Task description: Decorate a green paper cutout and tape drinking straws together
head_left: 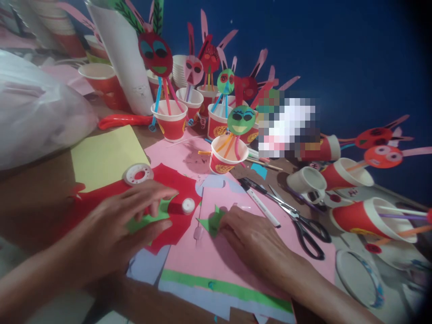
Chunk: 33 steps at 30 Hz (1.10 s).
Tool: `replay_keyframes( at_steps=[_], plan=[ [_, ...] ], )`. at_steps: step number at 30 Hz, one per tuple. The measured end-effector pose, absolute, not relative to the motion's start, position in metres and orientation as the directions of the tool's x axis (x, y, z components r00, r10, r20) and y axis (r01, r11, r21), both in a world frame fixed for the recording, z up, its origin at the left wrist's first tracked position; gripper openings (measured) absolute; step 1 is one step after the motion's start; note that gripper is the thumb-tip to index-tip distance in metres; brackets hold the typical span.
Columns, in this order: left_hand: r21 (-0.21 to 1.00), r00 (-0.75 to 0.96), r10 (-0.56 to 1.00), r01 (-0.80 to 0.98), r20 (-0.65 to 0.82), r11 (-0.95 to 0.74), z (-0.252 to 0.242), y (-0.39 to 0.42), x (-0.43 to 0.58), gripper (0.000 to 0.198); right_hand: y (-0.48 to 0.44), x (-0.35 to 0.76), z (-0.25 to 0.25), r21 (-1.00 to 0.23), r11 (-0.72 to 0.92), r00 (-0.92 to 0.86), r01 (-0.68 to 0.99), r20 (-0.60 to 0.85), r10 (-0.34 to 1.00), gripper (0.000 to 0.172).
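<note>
My left hand (pixel 124 225) hovers with thumb and fingers apart over a green paper piece (pixel 164 209), which lies on red paper (pixel 168 177). Part of that green piece is hidden behind the fingers. My right hand (pixel 253 238) pinches a small pointed green paper cutout (pixel 213 221) above pink paper (pixel 246 265). Between the hands sits a small round white cap-like thing (pixel 188 206). A white ring, like a tape roll (pixel 138 174), lies just beyond my left hand. To the right of my right hand are black-handled scissors (pixel 305 229) and a white marker (pixel 263 207).
Red and white paper cups (pixel 229 155) with paper-faced straw figures stand along the back and right. A plastic bag (pixel 40 112) bulges at left, near yellow paper (pixel 106 157). A white mug (pixel 305 182) and a tape ring (pixel 359 279) are at right.
</note>
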<state>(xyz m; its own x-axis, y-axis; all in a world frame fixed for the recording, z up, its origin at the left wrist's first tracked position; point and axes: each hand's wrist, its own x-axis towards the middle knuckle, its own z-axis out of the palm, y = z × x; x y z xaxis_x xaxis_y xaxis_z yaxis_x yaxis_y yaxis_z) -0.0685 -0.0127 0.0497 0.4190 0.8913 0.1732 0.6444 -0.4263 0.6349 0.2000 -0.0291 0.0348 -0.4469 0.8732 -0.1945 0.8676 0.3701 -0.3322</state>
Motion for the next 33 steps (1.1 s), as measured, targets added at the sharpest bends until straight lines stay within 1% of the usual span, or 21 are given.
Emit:
replay_keyframes(
  at_steps=[2, 4, 5, 6, 7, 9, 11, 15, 19, 23, 25, 27, 33],
  plan=[
    [0.653, 0.376, 0.890, 0.611, 0.258, -0.448, 0.050, -0.026, -0.069, 0.027, -0.029, 0.200, 0.039, -0.340, 0.367, -0.448, 0.866, -0.200, 0.871, 0.018],
    [0.666, 0.366, 0.877, 0.575, 0.310, -0.475, 0.050, -0.039, -0.063, 0.020, -0.029, 0.199, 0.042, -0.344, 0.362, -0.446, 0.866, -0.205, 0.871, 0.018],
    [0.679, 0.399, 0.864, 0.545, 0.306, -0.492, 0.049, -0.045, -0.058, 0.016, -0.029, 0.200, 0.043, -0.342, 0.360, -0.444, 0.868, -0.209, 0.872, 0.017],
    [0.691, 0.467, 0.844, 0.519, 0.264, -0.503, 0.049, -0.050, -0.053, 0.018, -0.029, 0.200, 0.043, -0.340, 0.357, -0.441, 0.870, -0.214, 0.872, 0.017],
    [0.676, 0.525, 0.810, 0.499, 0.261, -0.542, 0.048, -0.054, -0.047, 0.021, -0.029, 0.200, 0.043, -0.339, 0.357, -0.442, 0.870, -0.216, 0.871, 0.017],
    [0.585, 0.628, 0.719, 0.475, 0.299, -0.658, 0.046, -0.059, -0.034, 0.025, -0.030, 0.200, 0.042, -0.342, 0.375, -0.458, 0.862, -0.204, 0.865, 0.016],
    [0.479, 0.684, 0.658, 0.483, 0.316, -0.733, 0.042, -0.059, -0.023, 0.025, -0.031, 0.200, 0.041, -0.344, 0.402, -0.479, 0.849, -0.178, 0.860, 0.015],
    [0.375, 0.727, 0.610, 0.495, 0.316, -0.784, 0.030, -0.055, -0.009, 0.019, -0.032, 0.200, 0.040, -0.326, 0.412, -0.479, 0.851, -0.162, 0.862, 0.015],
    [0.258, 0.771, 0.579, 0.522, 0.266, -0.813, 0.022, -0.051, 0.000, 0.013, -0.034, 0.201, 0.040, -0.309, 0.439, -0.494, 0.844, -0.127, 0.860, 0.013],
    [0.280, 0.758, 0.612, 0.551, 0.225, -0.786, 0.021, -0.050, 0.004, 0.008, -0.036, 0.200, 0.037, -0.255, 0.481, -0.511, 0.839, -0.067, 0.857, 0.007],
    [0.290, 0.771, 0.607, 0.546, 0.193, -0.786, 0.022, -0.049, 0.005, 0.006, -0.036, 0.199, 0.036, -0.214, 0.497, -0.519, 0.841, -0.058, 0.853, 0.007],
    [0.289, 0.777, 0.604, 0.546, 0.176, -0.786, 0.022, -0.048, 0.005, 0.006, -0.036, 0.199, 0.036, -0.202, 0.500, -0.520, 0.842, -0.060, 0.852, 0.008],
    [0.262, 0.805, 0.587, 0.550, 0.088, -0.793, 0.026, -0.044, 0.008, 0.002, -0.033, 0.202, 0.040, -0.352, 0.377, -0.441, 0.857, -0.118, 0.890, 0.013]
  ],
)
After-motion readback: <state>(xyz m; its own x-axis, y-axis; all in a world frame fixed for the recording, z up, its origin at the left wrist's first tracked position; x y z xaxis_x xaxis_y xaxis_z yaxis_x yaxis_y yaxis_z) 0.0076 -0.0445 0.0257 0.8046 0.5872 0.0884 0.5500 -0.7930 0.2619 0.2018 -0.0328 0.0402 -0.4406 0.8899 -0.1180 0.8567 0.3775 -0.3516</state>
